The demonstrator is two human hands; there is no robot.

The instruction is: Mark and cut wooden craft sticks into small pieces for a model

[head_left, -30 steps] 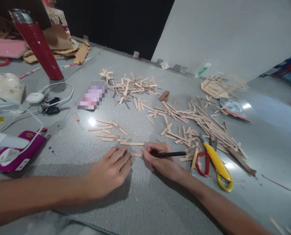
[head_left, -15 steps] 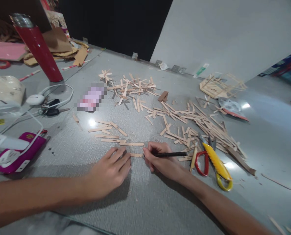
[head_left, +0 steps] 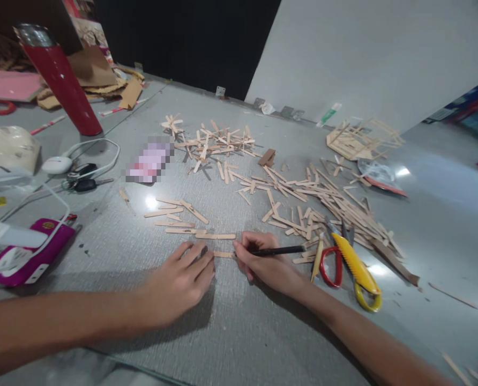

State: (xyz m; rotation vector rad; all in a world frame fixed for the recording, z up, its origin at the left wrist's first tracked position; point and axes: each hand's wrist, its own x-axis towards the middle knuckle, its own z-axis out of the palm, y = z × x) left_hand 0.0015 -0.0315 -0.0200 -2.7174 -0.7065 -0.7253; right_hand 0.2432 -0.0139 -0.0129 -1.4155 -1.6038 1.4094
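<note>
The wooden stick [head_left: 224, 254] lies flat on the table [head_left: 239, 332] between the two hands. At its three o'clock, the right hand [head_left: 265, 262] pinches a black pen [head_left: 281, 250], fingers curled together, fingertips at the stick's right end. Toward eight o'clock, the left hand [head_left: 183, 279] has its fingers bent and slightly apart over the left end; with its thumb hidden, I cannot tell whether it grips. Another stick [head_left: 215, 236] lies near, toward eleven o'clock.
</note>
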